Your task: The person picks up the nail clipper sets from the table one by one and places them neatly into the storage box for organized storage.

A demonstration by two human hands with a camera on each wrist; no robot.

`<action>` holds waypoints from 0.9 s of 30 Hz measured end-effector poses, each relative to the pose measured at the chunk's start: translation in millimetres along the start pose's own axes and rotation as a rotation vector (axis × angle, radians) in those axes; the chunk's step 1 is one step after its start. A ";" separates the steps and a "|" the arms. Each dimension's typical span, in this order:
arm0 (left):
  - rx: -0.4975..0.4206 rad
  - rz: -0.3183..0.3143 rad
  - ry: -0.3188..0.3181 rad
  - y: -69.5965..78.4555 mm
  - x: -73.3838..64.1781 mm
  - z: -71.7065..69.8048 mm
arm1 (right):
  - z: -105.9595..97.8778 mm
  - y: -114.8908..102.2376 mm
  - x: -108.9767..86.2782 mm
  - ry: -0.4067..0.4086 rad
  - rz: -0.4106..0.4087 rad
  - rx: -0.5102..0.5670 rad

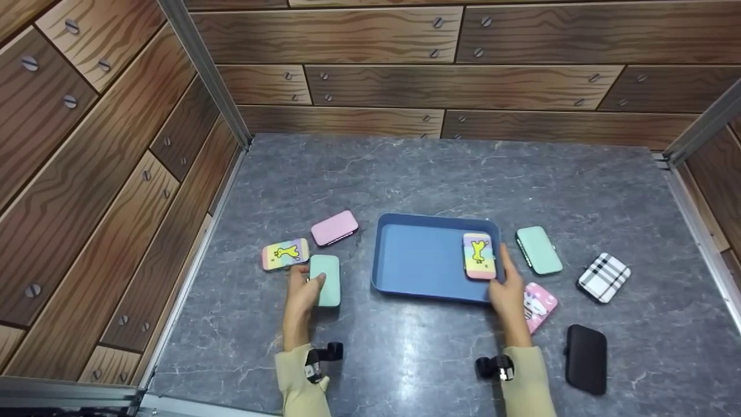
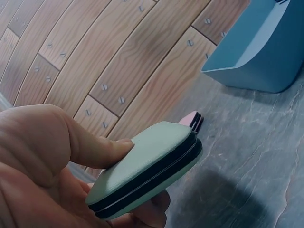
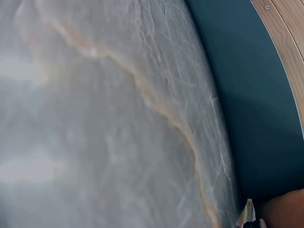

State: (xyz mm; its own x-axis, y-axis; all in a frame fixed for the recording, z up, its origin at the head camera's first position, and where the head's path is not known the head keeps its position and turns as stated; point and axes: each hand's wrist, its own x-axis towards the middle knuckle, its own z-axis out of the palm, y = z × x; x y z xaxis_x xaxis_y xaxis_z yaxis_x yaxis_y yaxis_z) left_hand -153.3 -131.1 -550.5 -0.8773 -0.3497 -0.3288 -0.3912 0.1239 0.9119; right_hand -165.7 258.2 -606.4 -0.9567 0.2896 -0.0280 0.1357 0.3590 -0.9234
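Loading, apparently: my left hand [image 1: 299,289] pinches the green case [image 1: 329,289]; transfer rightward into the tray [image 1: 417,255] my right hand [image 1: 509,294] grips.

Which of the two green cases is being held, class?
The green case in the left hand; the other green case lies right of the blue tray, untouched.

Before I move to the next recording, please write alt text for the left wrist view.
A left hand holds a mint case above a grey marbled surface, thumb on top. Beyond it, partly visible, are a pink case and a blue tray, with a plank wall behind.
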 end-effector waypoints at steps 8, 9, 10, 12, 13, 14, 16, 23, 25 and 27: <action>-0.003 -0.007 -0.037 1.9 -3.0 3.6 | 0.2 -1.2 -0.9 -0.005 0.020 -0.006; -0.007 -0.012 -0.047 2.3 -3.2 4.2 | 0.5 -1.1 -0.8 -0.005 0.021 -0.006; -0.012 -0.019 -0.056 2.9 -3.4 4.8 | 0.3 -1.3 -0.8 -0.005 0.022 -0.008; -0.018 -0.024 -0.068 4.3 -3.6 6.1 | 0.1 -1.5 -0.6 -0.005 0.022 -0.006; -0.021 -0.028 -0.073 5.1 -3.8 6.6 | 0.0 -1.5 -0.5 -0.007 0.021 -0.005; -0.021 -0.030 -0.076 5.9 -3.9 7.2 | -0.4 -1.9 -0.5 -0.010 0.020 -0.003; -0.020 -0.036 -0.084 8.0 -4.0 7.8 | -1.0 -2.3 -0.3 -0.012 0.017 -0.002; -0.027 -0.030 -0.103 12.6 -4.4 10.3 | -1.2 -2.8 -0.4 -0.016 0.022 -0.003; -0.031 -0.025 -0.109 13.3 -4.9 11.5 | -1.4 -2.7 -0.8 -0.022 0.028 -0.001; -0.039 -0.025 -0.115 13.6 -5.3 13.0 | -1.5 -2.2 -1.2 -0.025 0.036 -0.002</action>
State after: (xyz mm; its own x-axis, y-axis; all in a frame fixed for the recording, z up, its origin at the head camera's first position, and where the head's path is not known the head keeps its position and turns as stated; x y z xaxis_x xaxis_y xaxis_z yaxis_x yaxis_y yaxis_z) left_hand -157.6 -115.4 -539.5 -0.8942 -0.2431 -0.3759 -0.4045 0.0791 0.9111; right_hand -164.5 258.4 -603.8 -0.9573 0.2801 -0.0709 0.1708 0.3504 -0.9209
